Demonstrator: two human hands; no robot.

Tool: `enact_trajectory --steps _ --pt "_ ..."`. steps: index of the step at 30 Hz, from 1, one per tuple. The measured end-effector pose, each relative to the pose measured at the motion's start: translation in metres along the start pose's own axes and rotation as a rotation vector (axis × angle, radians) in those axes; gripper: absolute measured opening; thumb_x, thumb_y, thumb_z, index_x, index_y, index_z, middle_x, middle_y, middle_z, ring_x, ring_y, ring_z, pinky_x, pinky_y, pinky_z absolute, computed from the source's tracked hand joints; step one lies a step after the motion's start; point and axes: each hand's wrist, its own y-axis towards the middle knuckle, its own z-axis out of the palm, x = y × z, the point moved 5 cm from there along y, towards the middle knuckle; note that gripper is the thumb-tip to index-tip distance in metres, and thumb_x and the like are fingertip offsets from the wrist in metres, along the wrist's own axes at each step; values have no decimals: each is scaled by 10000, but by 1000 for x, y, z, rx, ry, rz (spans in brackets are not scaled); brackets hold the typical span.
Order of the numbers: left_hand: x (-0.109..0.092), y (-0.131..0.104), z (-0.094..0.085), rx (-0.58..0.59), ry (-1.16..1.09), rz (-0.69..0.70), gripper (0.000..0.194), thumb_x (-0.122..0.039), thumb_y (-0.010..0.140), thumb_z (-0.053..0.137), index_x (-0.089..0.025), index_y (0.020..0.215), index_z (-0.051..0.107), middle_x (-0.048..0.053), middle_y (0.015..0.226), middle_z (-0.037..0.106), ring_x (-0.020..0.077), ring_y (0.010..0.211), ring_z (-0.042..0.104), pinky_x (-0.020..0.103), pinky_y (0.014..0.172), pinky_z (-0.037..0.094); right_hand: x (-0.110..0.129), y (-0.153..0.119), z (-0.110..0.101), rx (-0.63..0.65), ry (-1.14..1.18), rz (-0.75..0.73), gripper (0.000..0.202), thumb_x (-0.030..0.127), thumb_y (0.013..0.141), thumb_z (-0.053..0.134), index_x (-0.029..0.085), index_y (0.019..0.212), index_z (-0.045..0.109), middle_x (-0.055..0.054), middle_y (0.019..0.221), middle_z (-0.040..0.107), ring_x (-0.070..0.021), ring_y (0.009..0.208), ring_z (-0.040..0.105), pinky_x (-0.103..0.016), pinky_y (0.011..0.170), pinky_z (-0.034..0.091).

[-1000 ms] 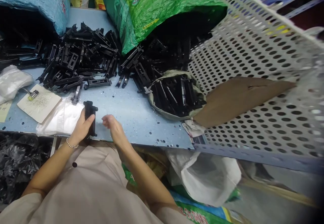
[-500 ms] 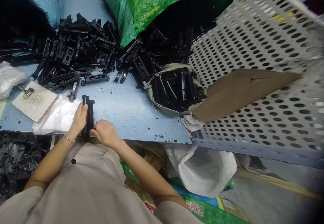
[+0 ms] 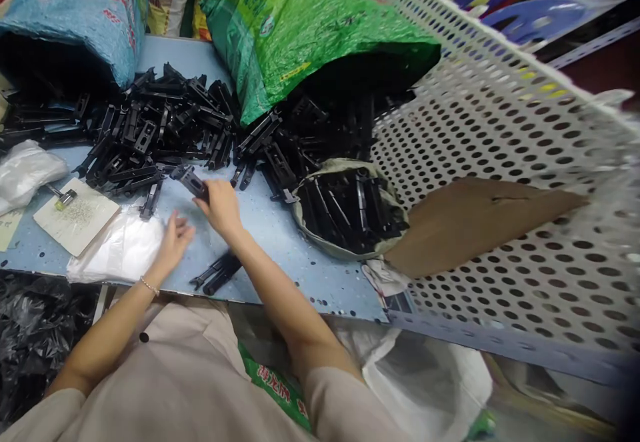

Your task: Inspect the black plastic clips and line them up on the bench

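Black slotted part (image 3: 190, 181) in the right hand (image 3: 220, 209) lies over the middle of the blue table (image 3: 280, 255), just on the near side of a heap of black parts (image 3: 145, 132). Its long axis slants from far left to near right, and the right fingers close around the near right end, their tips hidden from view; whether the part touches the table, I cannot tell.

From the left, a clear plastic bag (image 3: 27, 172) comes first, then a pale square pad (image 3: 75, 222) overlapping a stack of white bags (image 3: 123, 245). Right of that stack the left hand (image 3: 174, 239) is empty, its fingers spread loosely. Seen from this hand, the slotted part lies to the far side and slightly right, near but apart; the right hand is the nearer one, being already on it. Two dark pieces (image 3: 225, 272) lie side by side near the table's near edge, partly behind the right forearm. Farther right, a cloth sack (image 3: 325, 243) holds similar parts, beside a brown sheet (image 3: 480, 222).
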Motion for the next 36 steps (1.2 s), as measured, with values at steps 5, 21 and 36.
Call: enact_trajectory --steps 5,21,36 --pt "-34 -2 -3 49 -375 -58 445 -541 848 649 -195 1112 551 50 1023 654 156 885 657 290 810 545 37 -85 -30 -24 443 -54 310 396 1001 442 217 1228 555 -105 1029 620 -253 946 573 -393 835 468" --pt "-39 -12 -11 42 -372 -226 422 -556 830 656 -160 918 542 28 845 651 97 586 629 217 536 519 61 -126 -11 180 357 -105 477 517 1022 294 210 768 556 -77 764 593 -207 742 536 -327 722 405" --pt "11 -18 13 2 266 221 406 -331 911 558 -181 1288 573 157 1380 521 264 1349 463 481 1188 316 -116 21 -39 -63 378 711 243 230 966 405 58 1023 568 -112 876 604 -171 774 554 -340 776 423"
